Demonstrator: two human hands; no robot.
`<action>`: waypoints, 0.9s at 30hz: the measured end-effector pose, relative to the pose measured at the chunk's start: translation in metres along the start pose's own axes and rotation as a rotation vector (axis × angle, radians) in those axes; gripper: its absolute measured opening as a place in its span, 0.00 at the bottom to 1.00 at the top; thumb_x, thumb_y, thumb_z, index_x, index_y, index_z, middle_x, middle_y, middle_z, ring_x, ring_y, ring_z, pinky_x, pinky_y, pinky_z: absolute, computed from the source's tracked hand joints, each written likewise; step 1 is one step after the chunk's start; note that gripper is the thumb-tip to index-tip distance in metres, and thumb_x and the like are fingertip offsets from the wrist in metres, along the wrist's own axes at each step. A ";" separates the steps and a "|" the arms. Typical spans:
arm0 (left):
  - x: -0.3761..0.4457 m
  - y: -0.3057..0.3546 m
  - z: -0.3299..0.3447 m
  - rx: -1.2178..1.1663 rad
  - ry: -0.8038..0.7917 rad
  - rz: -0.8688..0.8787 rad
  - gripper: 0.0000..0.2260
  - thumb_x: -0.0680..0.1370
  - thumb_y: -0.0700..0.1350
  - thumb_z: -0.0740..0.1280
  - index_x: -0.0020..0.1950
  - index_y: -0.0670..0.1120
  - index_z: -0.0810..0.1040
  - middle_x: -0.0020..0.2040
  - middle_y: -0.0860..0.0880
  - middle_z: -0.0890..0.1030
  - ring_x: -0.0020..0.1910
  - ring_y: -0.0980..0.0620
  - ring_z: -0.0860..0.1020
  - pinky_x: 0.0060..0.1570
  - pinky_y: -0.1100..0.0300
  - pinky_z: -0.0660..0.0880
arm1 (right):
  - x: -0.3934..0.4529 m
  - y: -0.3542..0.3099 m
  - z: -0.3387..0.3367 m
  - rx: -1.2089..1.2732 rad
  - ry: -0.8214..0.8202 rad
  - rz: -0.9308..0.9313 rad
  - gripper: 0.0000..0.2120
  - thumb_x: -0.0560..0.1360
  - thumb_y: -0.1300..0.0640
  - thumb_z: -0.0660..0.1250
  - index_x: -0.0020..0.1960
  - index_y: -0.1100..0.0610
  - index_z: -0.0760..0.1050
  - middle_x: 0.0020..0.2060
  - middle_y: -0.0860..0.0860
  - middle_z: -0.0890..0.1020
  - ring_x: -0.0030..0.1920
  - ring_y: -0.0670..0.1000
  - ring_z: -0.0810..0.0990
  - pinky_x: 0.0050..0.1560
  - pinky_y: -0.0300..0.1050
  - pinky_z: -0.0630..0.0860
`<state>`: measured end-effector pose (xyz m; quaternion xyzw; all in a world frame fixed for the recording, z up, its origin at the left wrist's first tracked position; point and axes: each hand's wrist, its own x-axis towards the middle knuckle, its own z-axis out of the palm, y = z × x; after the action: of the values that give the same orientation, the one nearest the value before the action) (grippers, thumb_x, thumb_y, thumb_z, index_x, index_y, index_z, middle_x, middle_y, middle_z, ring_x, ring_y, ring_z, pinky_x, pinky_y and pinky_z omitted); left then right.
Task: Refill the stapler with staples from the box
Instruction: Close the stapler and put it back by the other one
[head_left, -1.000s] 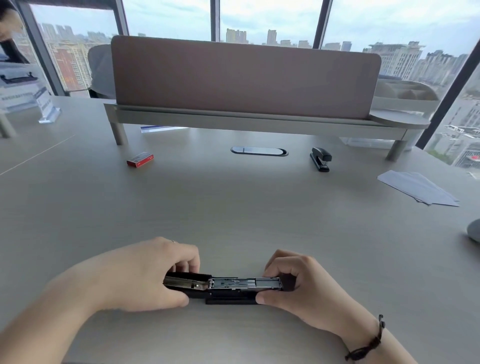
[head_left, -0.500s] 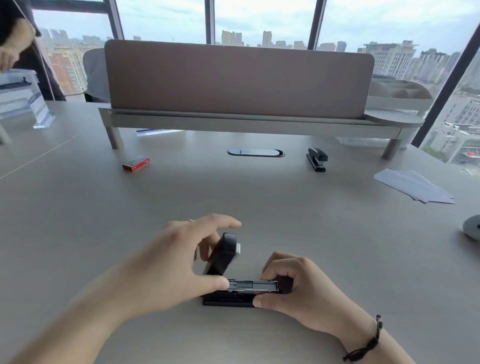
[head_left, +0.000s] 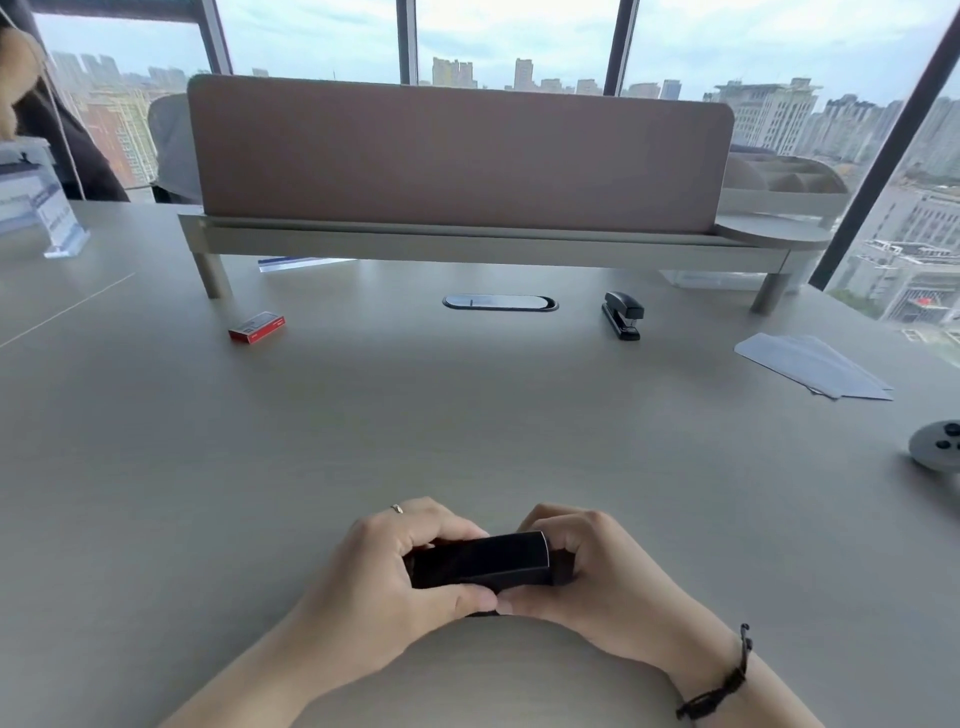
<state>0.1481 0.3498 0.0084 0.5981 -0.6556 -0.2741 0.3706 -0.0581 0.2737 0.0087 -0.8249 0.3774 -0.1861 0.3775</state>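
Head view shows a black stapler (head_left: 480, 561) lying closed on the desk (head_left: 467, 415) near its front edge, gripped from both ends. The left hand (head_left: 384, 577) wraps its left part, the right hand (head_left: 597, 577) its right, thumbs touching in front. A red staple box (head_left: 257, 327) lies far back left, well apart; a second stapler (head_left: 622, 314) stands back right, near papers (head_left: 815, 365).

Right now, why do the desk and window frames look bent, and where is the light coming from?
Head view: the wide-angle lens bows the window frames and stretches the desk edges. Daylight comes through the windows behind the divider, so shadows fall soft toward the camera. The stapler between left hand and right hand is dark, with little detail.
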 end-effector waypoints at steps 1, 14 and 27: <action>0.000 -0.001 0.000 0.005 -0.001 -0.001 0.16 0.66 0.48 0.82 0.49 0.62 0.84 0.48 0.58 0.84 0.49 0.55 0.82 0.48 0.63 0.77 | 0.000 0.000 0.000 0.005 0.008 0.005 0.10 0.65 0.49 0.79 0.42 0.53 0.83 0.43 0.50 0.81 0.38 0.54 0.80 0.37 0.51 0.75; -0.004 0.002 0.003 0.044 0.029 -0.003 0.13 0.67 0.48 0.80 0.48 0.59 0.83 0.47 0.58 0.83 0.47 0.55 0.80 0.43 0.69 0.74 | -0.026 0.000 -0.009 0.310 0.077 0.031 0.14 0.70 0.63 0.77 0.51 0.47 0.83 0.48 0.50 0.88 0.51 0.48 0.87 0.56 0.48 0.81; -0.005 0.004 0.004 0.055 0.015 0.013 0.11 0.69 0.48 0.79 0.48 0.59 0.83 0.48 0.60 0.82 0.47 0.57 0.80 0.42 0.71 0.73 | -0.027 -0.002 -0.008 0.206 0.094 0.038 0.14 0.71 0.62 0.75 0.51 0.45 0.82 0.48 0.47 0.88 0.49 0.46 0.86 0.56 0.47 0.80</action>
<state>0.1430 0.3553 0.0085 0.6059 -0.6638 -0.2491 0.3609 -0.0786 0.2915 0.0149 -0.7648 0.3892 -0.2554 0.4454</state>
